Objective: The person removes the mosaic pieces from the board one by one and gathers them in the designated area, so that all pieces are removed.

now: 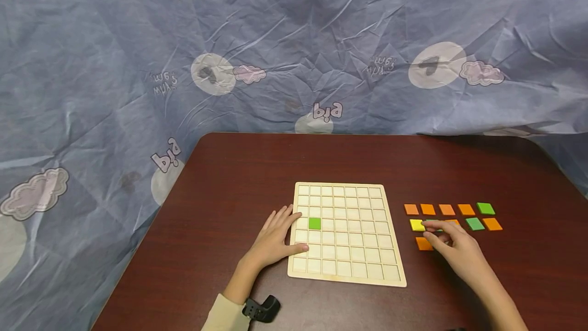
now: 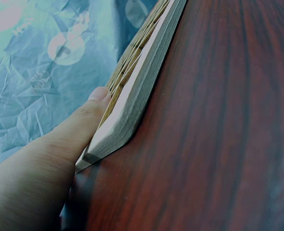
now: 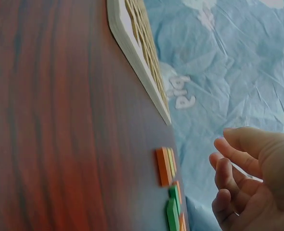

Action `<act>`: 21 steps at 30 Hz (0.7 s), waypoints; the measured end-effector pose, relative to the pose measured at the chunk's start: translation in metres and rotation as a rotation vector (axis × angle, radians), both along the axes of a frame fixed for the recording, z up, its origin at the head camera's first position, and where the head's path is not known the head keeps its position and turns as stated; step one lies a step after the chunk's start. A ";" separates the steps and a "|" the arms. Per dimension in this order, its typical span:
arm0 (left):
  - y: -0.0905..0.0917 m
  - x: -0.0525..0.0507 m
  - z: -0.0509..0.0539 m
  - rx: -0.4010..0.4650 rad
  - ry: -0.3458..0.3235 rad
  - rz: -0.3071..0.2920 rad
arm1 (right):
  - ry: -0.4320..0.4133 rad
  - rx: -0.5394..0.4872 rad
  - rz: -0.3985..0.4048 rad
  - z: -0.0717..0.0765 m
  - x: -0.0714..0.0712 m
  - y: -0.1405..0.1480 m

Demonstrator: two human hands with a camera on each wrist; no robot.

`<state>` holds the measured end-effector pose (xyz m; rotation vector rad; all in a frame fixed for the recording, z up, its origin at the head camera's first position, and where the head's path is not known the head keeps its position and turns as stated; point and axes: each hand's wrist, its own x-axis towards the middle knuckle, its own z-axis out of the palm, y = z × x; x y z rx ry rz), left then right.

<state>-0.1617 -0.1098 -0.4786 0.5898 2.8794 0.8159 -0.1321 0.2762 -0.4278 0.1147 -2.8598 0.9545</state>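
A pale wooden grid board [image 1: 340, 268] lies on the table, with one green square tile [image 1: 314, 223] in a cell on its left side. Spread along the board's left edge, my left hand [image 1: 273, 241] rests with thumb and fingertips on the rim; the left wrist view shows the thumb [image 2: 86, 115] against the edge. My right hand [image 1: 459, 249] hovers over the loose tiles, its fingertips beside a yellow tile [image 1: 416, 225]. In the right wrist view that hand [image 3: 252, 178] has loosely bent fingers and nothing between them. It partly hides some tiles.
Right of the board lie several orange tiles [image 1: 466, 209], a bright green tile [image 1: 485, 208] and a paler green one [image 1: 475, 224]. The dark wooden table [image 1: 239, 178] ends at a printed blue cloth [image 1: 275, 40] behind. A black band [image 1: 263, 309] circles the left wrist.
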 end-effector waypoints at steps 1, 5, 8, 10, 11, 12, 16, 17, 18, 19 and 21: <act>0.000 0.000 0.000 0.001 0.001 0.000 | -0.012 -0.001 0.006 0.000 -0.001 -0.003; 0.000 0.000 0.000 0.007 0.002 -0.002 | -0.054 0.003 0.023 -0.001 -0.003 -0.016; 0.000 0.000 0.001 0.011 0.005 -0.004 | -0.065 -0.002 0.043 -0.002 -0.005 -0.027; 0.000 0.000 0.001 0.012 0.004 -0.005 | -0.061 -0.011 0.068 -0.002 -0.006 -0.034; 0.000 0.000 0.001 0.014 0.005 -0.005 | -0.063 -0.016 0.083 -0.002 -0.006 -0.037; 0.000 0.000 0.001 0.012 0.004 -0.004 | -0.060 -0.023 0.098 -0.002 -0.007 -0.041; 0.000 0.000 0.002 0.015 0.008 -0.010 | -0.059 -0.045 0.148 -0.003 -0.008 -0.056; 0.000 0.000 0.002 0.018 0.011 -0.013 | -0.061 -0.051 0.156 -0.004 -0.009 -0.060; 0.000 0.001 0.002 0.018 0.013 -0.014 | -0.064 -0.062 0.164 -0.004 -0.009 -0.064; 0.000 0.001 0.002 0.019 0.015 -0.016 | -0.065 -0.065 0.170 -0.004 -0.009 -0.067; 0.000 0.001 0.002 0.019 0.014 -0.015 | -0.064 -0.070 0.183 -0.005 -0.010 -0.074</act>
